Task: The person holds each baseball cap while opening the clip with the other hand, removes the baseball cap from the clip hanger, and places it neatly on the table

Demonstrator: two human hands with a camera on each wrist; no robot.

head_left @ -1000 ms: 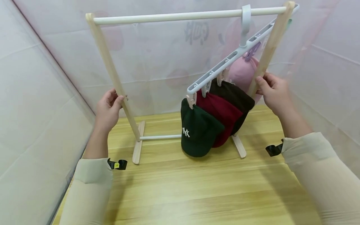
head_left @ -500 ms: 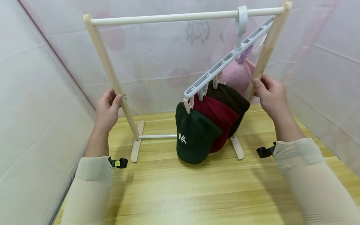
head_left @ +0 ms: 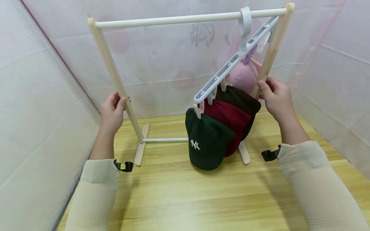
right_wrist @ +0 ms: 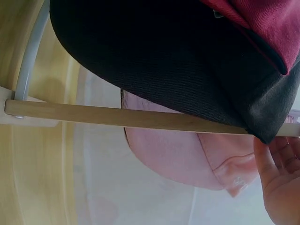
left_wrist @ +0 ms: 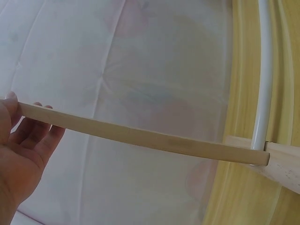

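Fingers of the left hand [head_left: 112, 110] curled round the rack's left wooden post [head_left: 115, 77]; the right hand [head_left: 274, 98] gripped the right post [head_left: 273, 45]. Between them, near to far, a green NY cap [head_left: 206, 142], maroon cap [head_left: 229, 120], dark brown cap [head_left: 241, 101] and pink cap [head_left: 245, 75] hung clipped to a white hanger [head_left: 231, 62] at two o'clock on the white rail [head_left: 173, 20].

Four caps [head_left: 208, 141] hang from one clip hanger [head_left: 231, 64] on one wooden rack [head_left: 112, 70] — two hands [head_left: 111, 112].
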